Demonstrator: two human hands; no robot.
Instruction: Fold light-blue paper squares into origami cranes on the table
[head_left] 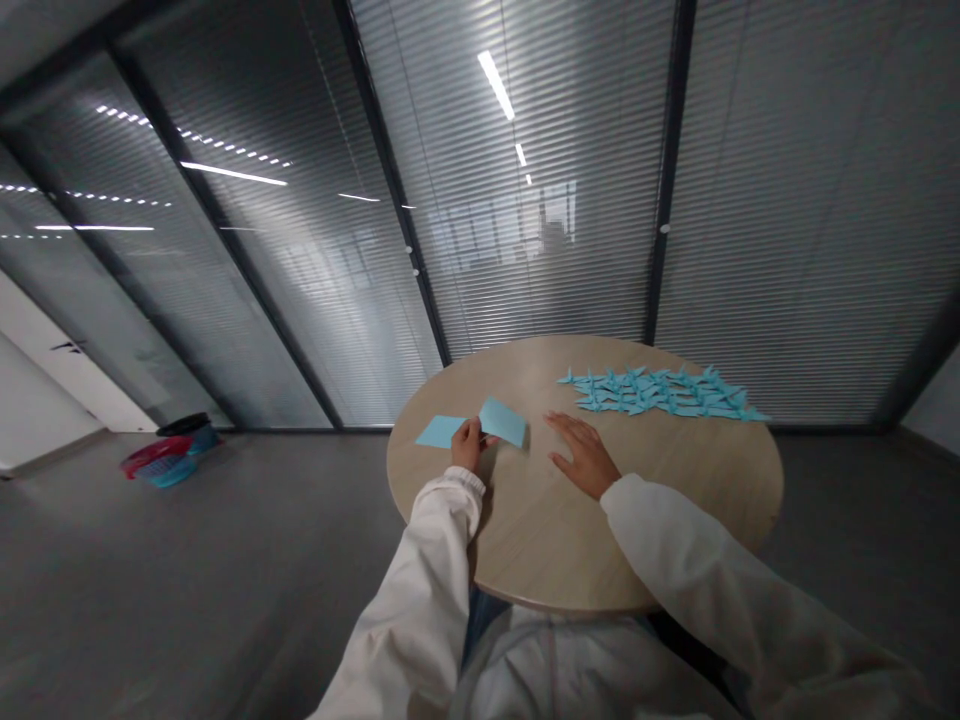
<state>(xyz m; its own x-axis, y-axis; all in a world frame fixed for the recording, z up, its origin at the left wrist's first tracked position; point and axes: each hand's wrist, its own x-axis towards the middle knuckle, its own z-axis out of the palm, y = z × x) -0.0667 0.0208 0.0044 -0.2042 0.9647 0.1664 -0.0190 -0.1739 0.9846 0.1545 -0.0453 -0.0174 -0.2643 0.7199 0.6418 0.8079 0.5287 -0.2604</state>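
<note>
My left hand pinches the left edge of a light blue sheet of paper, tilted up off the tabletop. Just left of that hand lies more light blue paper, flat on the wood; whether it is one sheet or a stack I cannot tell. Over the middle of the table, my right hand is open, fingers stretched toward the held sheet but apart from it. Beyond my right hand, several folded blue paper cranes lie packed together in rows.
The round wooden table is right in front of me. Behind it rises a glass partition with blinds and dark frames. Red and blue plastic baskets sit on the floor at the left, near a white door.
</note>
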